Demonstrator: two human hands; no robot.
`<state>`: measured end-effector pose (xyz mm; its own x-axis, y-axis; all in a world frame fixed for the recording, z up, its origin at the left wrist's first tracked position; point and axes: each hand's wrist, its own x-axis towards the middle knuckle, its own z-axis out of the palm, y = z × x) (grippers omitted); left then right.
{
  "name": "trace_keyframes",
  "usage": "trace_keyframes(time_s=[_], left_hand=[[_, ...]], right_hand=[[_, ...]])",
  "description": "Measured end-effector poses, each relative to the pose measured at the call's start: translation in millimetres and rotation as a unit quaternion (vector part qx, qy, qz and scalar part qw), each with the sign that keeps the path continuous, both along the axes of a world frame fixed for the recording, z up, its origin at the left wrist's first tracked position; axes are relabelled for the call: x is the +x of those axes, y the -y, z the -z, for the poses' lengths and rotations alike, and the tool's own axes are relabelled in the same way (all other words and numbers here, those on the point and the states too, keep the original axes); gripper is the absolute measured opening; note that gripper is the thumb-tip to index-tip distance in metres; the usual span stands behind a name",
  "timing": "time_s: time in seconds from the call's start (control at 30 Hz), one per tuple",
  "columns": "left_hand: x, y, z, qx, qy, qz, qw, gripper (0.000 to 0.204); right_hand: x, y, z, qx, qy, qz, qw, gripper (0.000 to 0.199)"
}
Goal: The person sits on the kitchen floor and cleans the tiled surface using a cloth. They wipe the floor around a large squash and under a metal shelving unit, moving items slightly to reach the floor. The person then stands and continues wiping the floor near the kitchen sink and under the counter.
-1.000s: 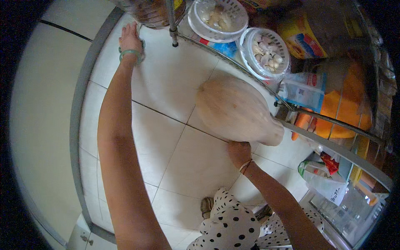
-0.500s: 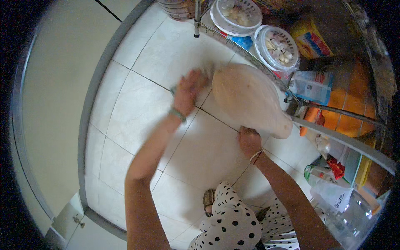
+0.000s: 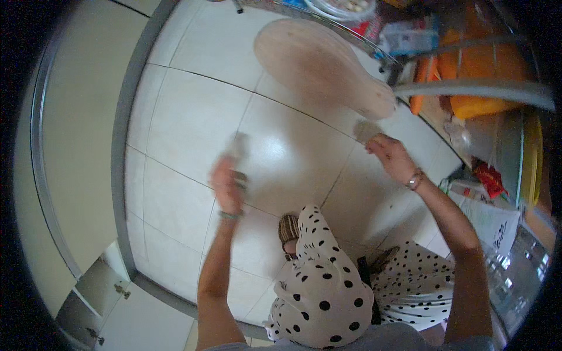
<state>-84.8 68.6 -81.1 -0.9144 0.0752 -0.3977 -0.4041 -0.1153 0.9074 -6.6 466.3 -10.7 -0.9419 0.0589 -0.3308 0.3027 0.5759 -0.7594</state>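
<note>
A large, pale beige object shaped like a gourd (image 3: 316, 64) lies on the white tiled floor (image 3: 193, 117), its narrower end toward the rack. Beyond it on the near right is my right hand (image 3: 393, 158), fingers closed on a small greyish thing (image 3: 367, 130) too blurred to name. That hand is apart from the gourd. My left hand (image 3: 227, 181) hovers over the tiles farther left, smeared by motion. A faint greyish blur (image 3: 239, 146) shows ahead of its fingers, and whether it holds anything cannot be told.
A wire rack (image 3: 468, 88) stands on the right, with a white basket (image 3: 345, 9), an orange bag (image 3: 486, 70) and packets on it. Clear plastic containers (image 3: 509, 286) sit lower right. Pale cabinets (image 3: 76, 146) line the left, one door open at the lower left.
Both hands have drawn away from the gourd-shaped object, the left one back and leftward, the right one rightward. The whole view has shifted, so the gourd and rack appear higher up.
</note>
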Motion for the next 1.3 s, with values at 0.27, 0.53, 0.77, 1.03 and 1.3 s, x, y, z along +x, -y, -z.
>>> trace_keyframes(time_s=[0.27, 0.53, 0.77, 1.03, 1.3], left_hand=[[-7, -10, 49, -0.500, -0.340, 0.079, 0.792, 0.036], [136, -215, 64, -0.398, -0.381, 0.457, 0.699, 0.049], [156, -307, 50, -0.221, -0.451, 0.511, 0.698, 0.056], [76, -316, 49, -0.327, -0.474, 0.456, 0.678, 0.061], [66, -412, 66, -0.343, -0.543, 0.486, 0.592, 0.068]], right_hand=[[162, -95, -35, 0.067, 0.090, 0.073, 0.991, 0.021], [275, -65, 17, -0.083, 0.111, 0.247, 0.959, 0.022], [307, -46, 18, -0.089, 0.077, 0.228, 0.967, 0.023], [361, -67, 37, -0.117, 0.056, 0.390, 0.912, 0.026], [368, -65, 71, -0.132, 0.037, 0.376, 0.916, 0.031]])
